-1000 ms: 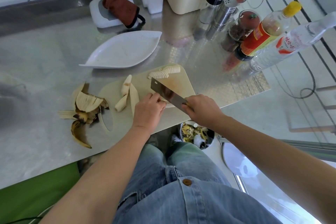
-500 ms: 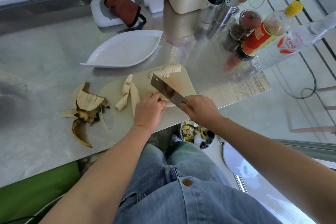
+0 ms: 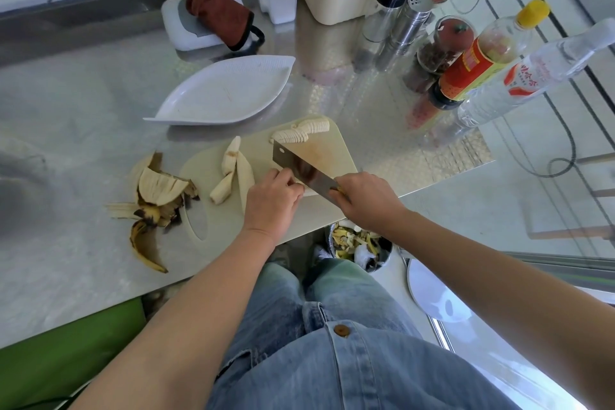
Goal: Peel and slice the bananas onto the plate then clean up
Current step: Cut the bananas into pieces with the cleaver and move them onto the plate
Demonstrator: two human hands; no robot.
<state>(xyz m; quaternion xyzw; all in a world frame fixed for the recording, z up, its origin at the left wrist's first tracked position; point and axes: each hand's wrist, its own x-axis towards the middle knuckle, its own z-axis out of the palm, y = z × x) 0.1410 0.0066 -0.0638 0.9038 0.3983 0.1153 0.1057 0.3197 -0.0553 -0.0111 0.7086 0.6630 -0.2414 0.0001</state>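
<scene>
We stand at a steel table, the cream cutting board at its near edge. Our right hand clamps the handle of the cleaver, its blade over the board. Our left hand curls its fingers onto a mostly hidden banana piece on the board, beside the blade. Slices line the board's far corner. Beyond the board sits the white plate; left of it lie peels, to its right stand bottles, and below it is a scrap bin.
</scene>
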